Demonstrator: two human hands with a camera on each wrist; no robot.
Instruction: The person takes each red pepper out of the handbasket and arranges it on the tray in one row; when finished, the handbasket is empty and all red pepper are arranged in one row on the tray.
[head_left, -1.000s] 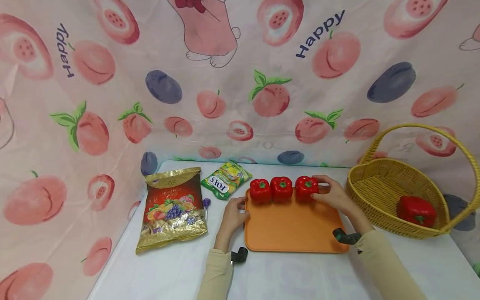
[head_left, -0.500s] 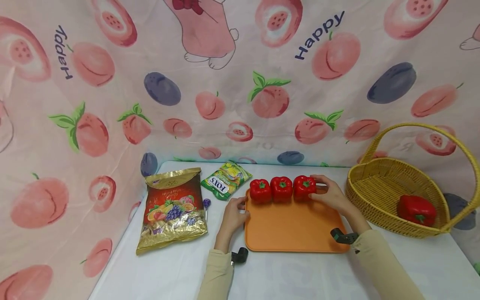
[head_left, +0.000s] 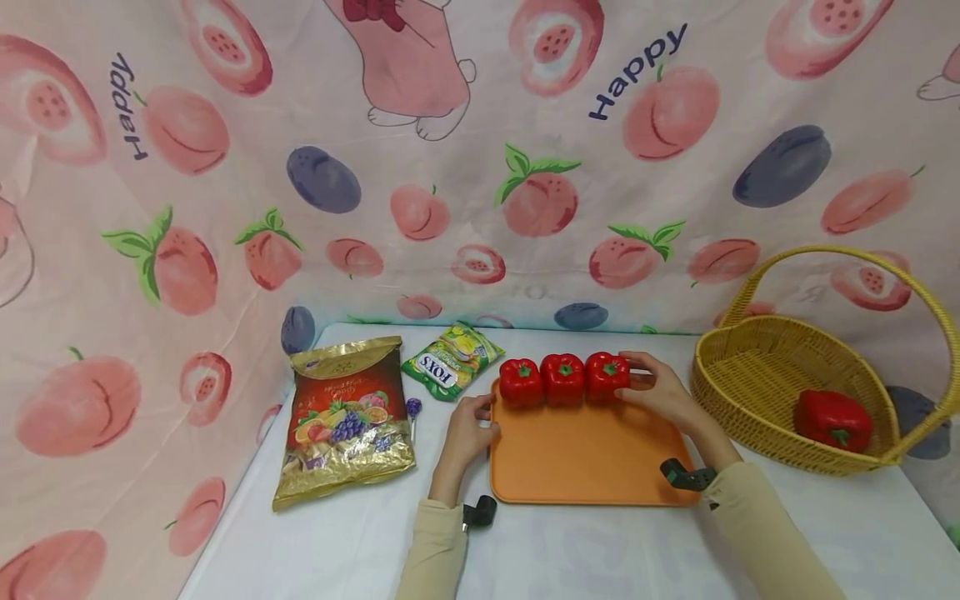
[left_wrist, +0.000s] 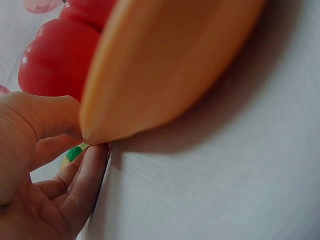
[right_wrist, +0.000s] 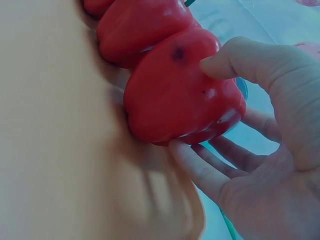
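Note:
Three red bell peppers stand in a row along the back edge of an orange tray (head_left: 592, 458): a left one (head_left: 521, 383), a middle one (head_left: 563, 381) and a right one (head_left: 606, 377). My right hand (head_left: 660, 390) grips the right bell pepper (right_wrist: 175, 95) from its outer side, thumb on one face and fingers around the other. That pepper touches the middle one. At the tray's left edge, my left hand (head_left: 468, 433) pinches the rim; in the left wrist view the thumb lies against the tray (left_wrist: 150, 75) and the fingers reach below it.
A yellow wicker basket (head_left: 765, 350) with a tall handle stands at the right, a red bell pepper (head_left: 832, 421) lying in it. To the left are a large candy bag (head_left: 345, 425), a purple lollipop (head_left: 413, 407) and a small green candy bag (head_left: 452, 360). Patterned cloth walls rise behind.
My right hand has slid the right bell pepper leftward until it meets the middle one, closing the gap. The left hand stays on the tray's edge.

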